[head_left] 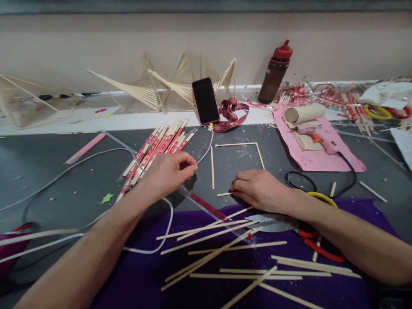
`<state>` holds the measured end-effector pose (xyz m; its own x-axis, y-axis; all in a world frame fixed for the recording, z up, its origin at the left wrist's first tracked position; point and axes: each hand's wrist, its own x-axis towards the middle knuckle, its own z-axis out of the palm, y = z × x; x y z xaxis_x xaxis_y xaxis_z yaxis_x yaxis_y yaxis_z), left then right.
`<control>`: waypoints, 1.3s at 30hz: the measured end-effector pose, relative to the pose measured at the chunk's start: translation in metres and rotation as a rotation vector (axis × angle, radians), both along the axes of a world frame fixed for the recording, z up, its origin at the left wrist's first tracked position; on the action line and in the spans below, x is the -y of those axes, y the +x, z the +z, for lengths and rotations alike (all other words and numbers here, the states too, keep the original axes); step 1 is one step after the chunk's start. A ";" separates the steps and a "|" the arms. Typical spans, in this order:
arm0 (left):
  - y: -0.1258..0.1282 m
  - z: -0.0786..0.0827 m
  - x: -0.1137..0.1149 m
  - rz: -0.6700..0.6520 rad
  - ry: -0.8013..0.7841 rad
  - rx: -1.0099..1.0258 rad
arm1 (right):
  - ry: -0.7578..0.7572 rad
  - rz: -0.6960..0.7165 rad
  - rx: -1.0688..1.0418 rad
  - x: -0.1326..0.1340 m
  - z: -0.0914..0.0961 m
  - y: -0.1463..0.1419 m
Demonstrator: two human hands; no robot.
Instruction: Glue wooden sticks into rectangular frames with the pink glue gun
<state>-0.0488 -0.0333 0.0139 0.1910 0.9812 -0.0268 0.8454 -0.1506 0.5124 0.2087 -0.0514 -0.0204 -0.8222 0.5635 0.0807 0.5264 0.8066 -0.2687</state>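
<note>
Short cut wooden chopsticks lie on the grey table as a rough square, including a left piece [212, 168], a top piece [236, 145] and a right piece [260, 156]. At the near side, my right hand [260, 189] has its fingers closed on the bottom chopstick piece [224, 195]. My left hand [170, 169] hovers left of the square with thumb and fingers pinched; whatever may be between them is too small to make out. Beneath and behind it lies a pile of paper-sleeved chopsticks [161, 143]. Loose chopsticks [206, 237] are scattered over a purple cloth [135, 283] in front.
A pink glue gun [317, 137] rests on pink paper [350, 162] at right. Scissors [322, 249] lie under my right forearm. A phone [206, 101] leans against stick structures [174, 81] at the back, near a bottle [275, 75]. A white cable [170, 219] crosses the left side.
</note>
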 end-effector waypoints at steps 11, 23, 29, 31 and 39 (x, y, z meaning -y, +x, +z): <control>0.027 0.000 -0.043 0.020 -0.181 0.527 | 0.116 -0.249 0.161 -0.070 0.041 0.003; 0.045 -0.030 -0.087 0.073 -0.142 0.435 | 0.350 -0.284 0.335 -0.109 -0.001 -0.012; 0.045 -0.031 -0.092 0.089 -0.200 0.342 | 0.336 -0.292 0.314 -0.105 -0.002 -0.009; 0.048 -0.028 -0.090 0.045 -0.138 0.215 | 0.338 -0.289 0.301 -0.102 -0.002 -0.008; 0.062 -0.019 -0.091 -0.105 0.054 -0.275 | 0.314 -0.324 0.308 -0.100 0.000 -0.004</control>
